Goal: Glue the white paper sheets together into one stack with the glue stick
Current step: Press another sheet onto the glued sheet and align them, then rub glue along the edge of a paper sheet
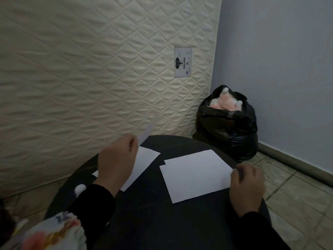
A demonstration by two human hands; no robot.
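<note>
Judging by the layout, you are mid-task: your left hand (pixel 117 159) pinches a thin, motion-blurred sheet (pixel 146 131) raised off the round dark desk (pixel 153 213), more sheets (pixel 144 161) beneath it. Your right hand (pixel 247 186), fingers curled, presses the edge of the flat, matte stack (pixel 195 175). No glue stick is identifiable.
</note>
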